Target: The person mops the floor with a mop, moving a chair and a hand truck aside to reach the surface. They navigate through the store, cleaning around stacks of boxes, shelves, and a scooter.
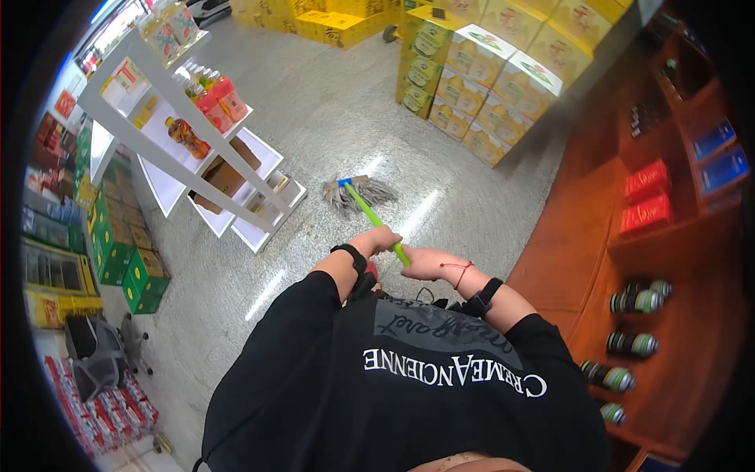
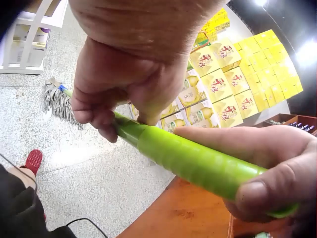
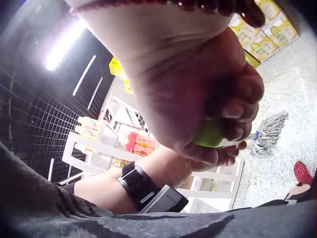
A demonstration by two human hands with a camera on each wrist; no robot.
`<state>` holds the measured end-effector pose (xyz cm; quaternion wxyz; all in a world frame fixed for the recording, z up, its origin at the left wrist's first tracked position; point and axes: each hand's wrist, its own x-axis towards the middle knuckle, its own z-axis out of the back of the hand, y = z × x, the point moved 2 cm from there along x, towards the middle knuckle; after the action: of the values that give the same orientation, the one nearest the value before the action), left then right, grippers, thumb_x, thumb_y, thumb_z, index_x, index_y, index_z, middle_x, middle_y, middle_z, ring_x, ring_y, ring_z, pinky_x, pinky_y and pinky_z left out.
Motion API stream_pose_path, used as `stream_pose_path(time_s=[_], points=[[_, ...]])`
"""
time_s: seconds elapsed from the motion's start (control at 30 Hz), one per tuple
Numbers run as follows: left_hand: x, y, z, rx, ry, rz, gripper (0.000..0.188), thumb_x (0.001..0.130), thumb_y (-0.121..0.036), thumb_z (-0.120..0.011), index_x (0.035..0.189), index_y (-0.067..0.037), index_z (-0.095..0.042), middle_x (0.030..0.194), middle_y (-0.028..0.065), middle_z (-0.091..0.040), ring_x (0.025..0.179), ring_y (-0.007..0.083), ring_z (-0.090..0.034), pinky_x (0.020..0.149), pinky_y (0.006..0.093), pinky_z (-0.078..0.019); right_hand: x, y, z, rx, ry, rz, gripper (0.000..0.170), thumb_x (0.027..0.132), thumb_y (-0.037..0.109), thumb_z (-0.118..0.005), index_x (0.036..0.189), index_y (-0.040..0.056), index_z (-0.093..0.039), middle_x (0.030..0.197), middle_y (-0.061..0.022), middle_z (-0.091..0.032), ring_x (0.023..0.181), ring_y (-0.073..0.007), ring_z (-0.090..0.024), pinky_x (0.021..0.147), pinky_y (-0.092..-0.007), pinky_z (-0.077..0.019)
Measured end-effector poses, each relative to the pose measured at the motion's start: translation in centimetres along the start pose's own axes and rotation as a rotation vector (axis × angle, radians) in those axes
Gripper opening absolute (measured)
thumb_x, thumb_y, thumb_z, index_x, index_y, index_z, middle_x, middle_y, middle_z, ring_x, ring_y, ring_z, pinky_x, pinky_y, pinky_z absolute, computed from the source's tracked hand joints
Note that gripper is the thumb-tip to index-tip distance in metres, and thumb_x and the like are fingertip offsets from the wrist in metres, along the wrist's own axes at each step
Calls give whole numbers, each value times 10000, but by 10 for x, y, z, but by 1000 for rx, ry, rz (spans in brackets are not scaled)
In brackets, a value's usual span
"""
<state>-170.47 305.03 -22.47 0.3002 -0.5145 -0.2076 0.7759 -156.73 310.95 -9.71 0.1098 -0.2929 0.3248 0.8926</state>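
Note:
A mop with a green handle (image 1: 363, 206) slopes from the hands down to its grey string head (image 1: 370, 194), which lies on the floor around a blue joint. The left hand (image 1: 377, 239) is curled round the handle below the right one; in the left wrist view the left hand (image 2: 131, 79) grips just beneath the ribbed green grip (image 2: 193, 158). At the top end, the right hand (image 1: 425, 263) holds that grip, its thumb along it in the left wrist view. The right wrist view shows the right hand's (image 3: 208, 104) fingers wrapped round the green end.
A white shelf rack (image 1: 271, 220) with bottles stands left of the mop head. Stacked yellow cartons (image 1: 480, 94) are ahead to the right, and a reddish wooden shelf unit (image 1: 582, 236) runs along the right. An office chair (image 1: 98, 354) and green boxes (image 1: 144, 282) are at left.

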Motion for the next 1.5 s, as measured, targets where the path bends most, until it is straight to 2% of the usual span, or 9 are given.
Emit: stream_pose_path(time_s=[0.13,0.2,0.47,0.67,0.97,1.03,1.3,1.4,1.5], points=[[63,-2,42,-49,-22,-22,395,773,-348,-502,708,27,-607,624,116,-562,499,210,-487,480,341,-400,40,-2,57,-102,79,-49,542,751,308,-484,1173,-8,-357,859,-204,-589,796,-333,-578,692,-409,-444],[96,-4,69,-129,-65,-65,374,760,-326,-505,645,21,-584,525,98,-515,377,181,-397,367,338,-303,74,-15,85,-137,68,-33,536,752,308,-479,1174,1,-357,873,-211,-585,809,-338,-575,705,-415,-441],[174,-51,220,-199,-86,16,386,758,-349,-508,645,15,-569,545,93,-506,408,182,-406,384,329,-317,195,-19,221,-219,28,-29,488,765,300,-457,1168,36,-374,894,-218,-584,847,-352,-563,748,-431,-429],[226,-83,285,-192,-60,57,404,757,-371,-510,635,11,-557,583,94,-524,449,186,-431,411,329,-346,251,-36,293,-170,27,-91,552,766,306,-456,1239,46,-340,915,-223,-580,859,-348,-563,754,-430,-429],[336,-139,384,-281,-134,1,381,761,-341,-507,592,-2,-539,483,70,-451,352,167,-353,339,317,-276,344,-87,420,-282,47,-35,596,758,301,-468,1269,35,-314,942,-238,-574,893,-351,-556,772,-417,-431],[360,-159,416,-244,-131,8,390,749,-356,-492,617,7,-548,554,92,-501,420,181,-407,400,321,-334,374,-103,458,-286,71,-4,602,749,295,-469,1266,26,-315,953,-243,-569,899,-352,-552,784,-413,-427],[460,-194,518,-289,-239,34,383,762,-360,-507,690,12,-563,604,94,-528,444,179,-432,407,328,-338,461,-118,599,-249,122,160,531,742,290,-466,1183,7,-378,927,-242,-575,890,-355,-554,776,-417,-427],[481,-195,541,-385,-339,15,369,760,-334,-515,778,31,-557,642,100,-543,464,177,-452,414,324,-346,496,-129,616,-276,150,148,523,748,291,-458,1181,8,-379,915,-242,-577,882,-357,-557,772,-417,-430],[491,-215,574,-368,-255,72,372,761,-318,-521,839,45,-544,663,99,-549,474,179,-464,427,321,-356,518,-131,648,-301,162,151,520,754,291,-454,1182,5,-377,911,-244,-578,873,-357,-561,768,-421,-431]])
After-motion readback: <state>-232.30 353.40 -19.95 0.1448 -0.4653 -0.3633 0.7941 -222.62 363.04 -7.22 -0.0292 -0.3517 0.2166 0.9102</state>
